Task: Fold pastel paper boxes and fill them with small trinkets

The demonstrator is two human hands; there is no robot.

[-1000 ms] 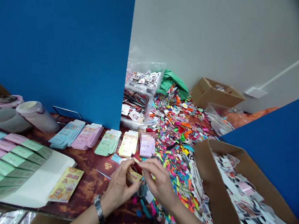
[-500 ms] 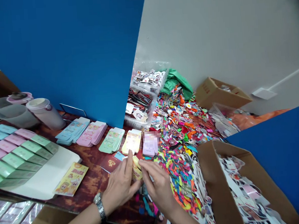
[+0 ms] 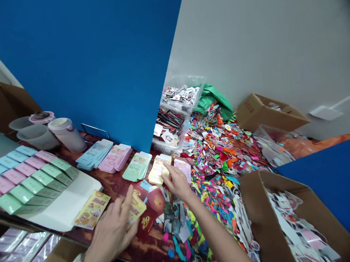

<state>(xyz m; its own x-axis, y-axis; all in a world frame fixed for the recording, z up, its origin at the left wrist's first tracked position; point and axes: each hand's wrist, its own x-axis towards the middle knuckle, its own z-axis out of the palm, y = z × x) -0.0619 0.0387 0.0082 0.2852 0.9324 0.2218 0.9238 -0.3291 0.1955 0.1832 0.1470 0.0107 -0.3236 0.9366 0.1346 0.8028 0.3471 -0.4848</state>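
Head view: the stack of yellow cartons [image 3: 156,173] lies just left of the fingertips of the right hand [image 3: 177,183], its long axis running near to far and leaning right at the far end; the right hand is the nearer of the two, its fingers stretched over the stack's right edge, though whether they pinch a carton cannot be told. The left hand [image 3: 111,227], nearer and farther left, has a yellow packet [image 3: 137,208] between thumb and fingers, just left of the red booklets [image 3: 147,221]. Left of the yellow stack stand a green stack [image 3: 137,166], a pink stack [image 3: 114,158] and a blue stack [image 3: 94,154]; right of it is a purple stack [image 3: 185,168]. The red-brown surface [image 3: 114,184] also carries, at left, a white tray [image 3: 84,183] with rows of blue, pink and green boxes, another yellow packet [image 3: 92,209] at its near right corner, and cups and tubs [image 3: 39,136] beyond. Colourful loose pieces [image 3: 209,198] cover the right side, before clear bins [image 3: 171,147] and a green bag [image 3: 219,100]. A cardboard box [image 3: 253,221] of cut-outs stands near right; a blue panel [image 3: 91,53] and a grey wall [image 3: 261,41] close the far side.
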